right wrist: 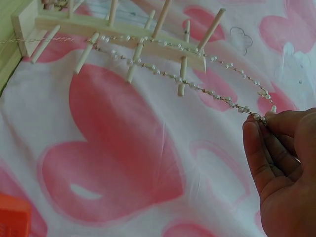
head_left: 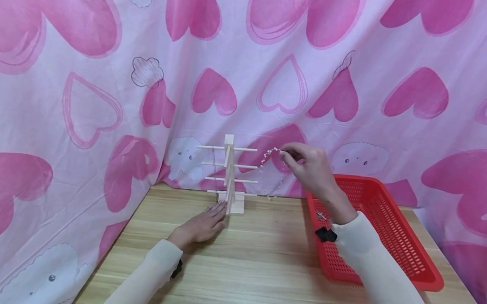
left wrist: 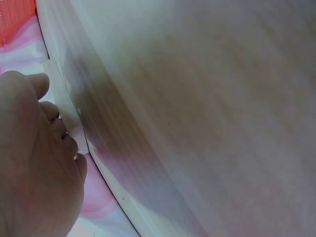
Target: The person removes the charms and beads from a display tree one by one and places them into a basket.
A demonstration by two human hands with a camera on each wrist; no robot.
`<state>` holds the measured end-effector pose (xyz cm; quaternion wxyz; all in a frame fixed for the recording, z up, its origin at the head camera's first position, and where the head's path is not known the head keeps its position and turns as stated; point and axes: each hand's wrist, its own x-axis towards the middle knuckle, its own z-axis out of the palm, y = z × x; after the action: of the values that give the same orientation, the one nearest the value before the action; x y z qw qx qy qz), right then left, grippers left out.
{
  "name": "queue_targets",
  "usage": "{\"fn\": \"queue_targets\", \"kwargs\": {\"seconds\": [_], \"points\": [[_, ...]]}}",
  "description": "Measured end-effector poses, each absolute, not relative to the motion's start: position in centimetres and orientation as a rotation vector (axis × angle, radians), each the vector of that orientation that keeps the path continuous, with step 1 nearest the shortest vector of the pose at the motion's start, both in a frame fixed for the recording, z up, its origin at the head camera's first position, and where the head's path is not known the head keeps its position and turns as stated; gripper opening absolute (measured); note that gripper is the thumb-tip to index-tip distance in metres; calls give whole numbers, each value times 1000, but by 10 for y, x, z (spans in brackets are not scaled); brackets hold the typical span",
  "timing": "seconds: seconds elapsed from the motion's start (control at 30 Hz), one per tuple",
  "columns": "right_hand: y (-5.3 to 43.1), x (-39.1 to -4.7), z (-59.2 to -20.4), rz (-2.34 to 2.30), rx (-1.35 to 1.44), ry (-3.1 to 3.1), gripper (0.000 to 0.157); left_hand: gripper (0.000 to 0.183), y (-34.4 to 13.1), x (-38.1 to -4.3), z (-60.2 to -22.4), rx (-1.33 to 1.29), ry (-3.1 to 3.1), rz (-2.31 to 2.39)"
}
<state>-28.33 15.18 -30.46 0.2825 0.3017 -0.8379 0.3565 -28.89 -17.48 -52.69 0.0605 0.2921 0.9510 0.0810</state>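
Our right hand (head_left: 307,165) pinches a thin, white-beaded strand (right wrist: 228,101) just beside the slim pegs (head_left: 246,166) of a pale wooden rack (head_left: 230,184); it looks light, limp and prone to snagging, best held between fingertips. Our left hand (head_left: 203,223), fingers extended, lies at the rack's base, with room across the wood-grained surface (head_left: 269,259) toward the red plastic basket (head_left: 396,231).

Pink cloth (head_left: 234,51) — printed with hearts — hangs behind a pale, wood-grained tabletop (head_left: 251,272).

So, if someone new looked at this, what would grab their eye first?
Probably the pink heart-print curtain behind the table, then the red basket on the table's right. Next, the beaded chain, pinched in the right hand beside the pegged rack.
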Motion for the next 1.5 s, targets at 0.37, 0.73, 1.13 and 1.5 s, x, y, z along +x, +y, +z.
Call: {"fn": "queue_targets", "kwargs": {"seconds": [0.37,0.73,1.13,1.5], "points": [[180,-283,-302,902,780,-2234,17,61,-176,-292,-533,901,2885,281],[205,-280,-294,888,692,-2194,14,61,-175,-289,-528,889,2880,259],[233,-281,-282,883,679,-2105,13,59,-175,-289,-530,887,2875,249],[259,-275,-266,824,568,-2112,16,60,-176,-290,-531,903,2881,304]]}}
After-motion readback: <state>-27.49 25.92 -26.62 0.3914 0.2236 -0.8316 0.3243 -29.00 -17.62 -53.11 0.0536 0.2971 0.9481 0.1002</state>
